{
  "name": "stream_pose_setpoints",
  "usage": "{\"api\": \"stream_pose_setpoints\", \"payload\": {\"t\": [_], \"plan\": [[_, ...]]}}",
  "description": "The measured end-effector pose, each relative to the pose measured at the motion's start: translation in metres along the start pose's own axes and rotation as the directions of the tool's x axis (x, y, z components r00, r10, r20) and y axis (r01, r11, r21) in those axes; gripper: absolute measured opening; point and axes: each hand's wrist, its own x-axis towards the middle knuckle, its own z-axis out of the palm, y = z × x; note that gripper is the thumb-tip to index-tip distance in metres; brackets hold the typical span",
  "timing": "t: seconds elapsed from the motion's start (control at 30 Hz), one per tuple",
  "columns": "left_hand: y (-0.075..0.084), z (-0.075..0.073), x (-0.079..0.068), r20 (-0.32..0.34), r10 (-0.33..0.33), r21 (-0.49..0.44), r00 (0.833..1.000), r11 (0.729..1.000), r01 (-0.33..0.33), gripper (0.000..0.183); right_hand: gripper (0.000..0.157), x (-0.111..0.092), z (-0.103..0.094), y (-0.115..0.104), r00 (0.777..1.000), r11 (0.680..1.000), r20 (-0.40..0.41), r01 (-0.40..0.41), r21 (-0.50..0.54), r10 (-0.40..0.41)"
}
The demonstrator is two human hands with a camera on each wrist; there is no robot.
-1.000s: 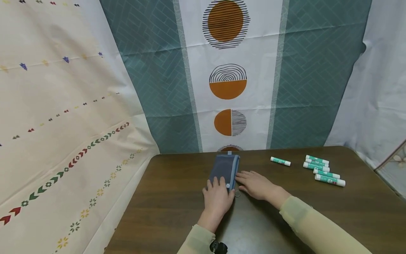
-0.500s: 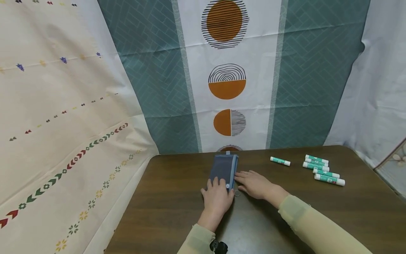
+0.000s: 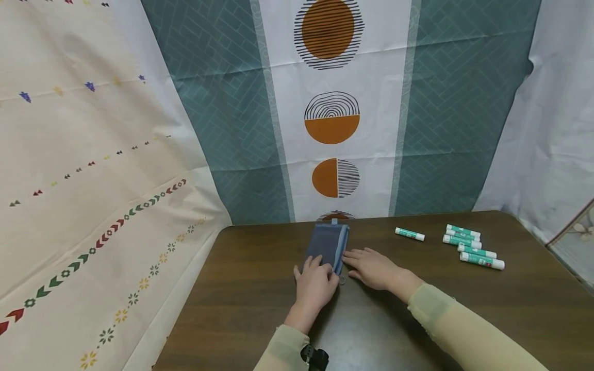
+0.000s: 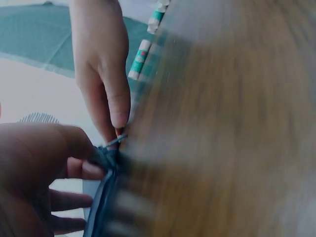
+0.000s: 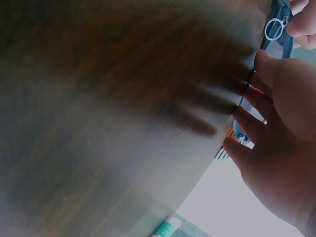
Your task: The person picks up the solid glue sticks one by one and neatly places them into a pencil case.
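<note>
A dark blue zippered pouch [image 3: 325, 241] with a lighter blue zip edge lies flat near the table's back edge in the head view. At its near end my left hand [image 3: 314, 283] pinches the corner between thumb and index finger, while its other fingers extend over the fabric. A metal ring [image 5: 274, 29] hangs by that corner, seen in the right wrist view. Along the pouch's right side rests my right hand [image 3: 371, 270], fingers extended and fingertips against the edge. What the pouch holds is hidden.
One green-and-white glue stick [image 3: 410, 234] lies right of the pouch. Farther right, several more glue sticks [image 3: 478, 253] lie in a loose group on the brown table [image 3: 250, 288]. Patterned cloth [image 3: 345, 129] hangs behind the table.
My left hand has shifted slightly, its index finger bending in to pinch the pouch's near corner. The ring has moved a little left. My right hand stays nearly still.
</note>
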Motion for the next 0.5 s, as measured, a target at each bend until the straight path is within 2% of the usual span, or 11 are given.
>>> {"api": "stream_pose_setpoints", "payload": {"t": [0.17,0.33,0.5], "plan": [[-0.0074,-0.0009,0.0004,-0.004,0.022,-0.118,1.0,0.993,-0.022,0.019,0.05,-0.0002,-0.0007,0.0005,1.0,1.0,-0.005,0.008,-0.001,-0.008],[-0.0092,0.0016,-0.0005,-0.015,0.034,-0.173,0.999,0.984,-0.036,0.017,0.05,0.0006,-0.0001,0.0016,1.0,1.0,-0.014,0.015,0.001,-0.015],[-0.0086,0.0047,-0.0027,-0.015,0.021,-0.223,1.0,0.975,-0.024,0.017,0.05,0.0011,0.0004,0.0013,1.0,1.0,-0.019,0.013,0.027,-0.013]]}}
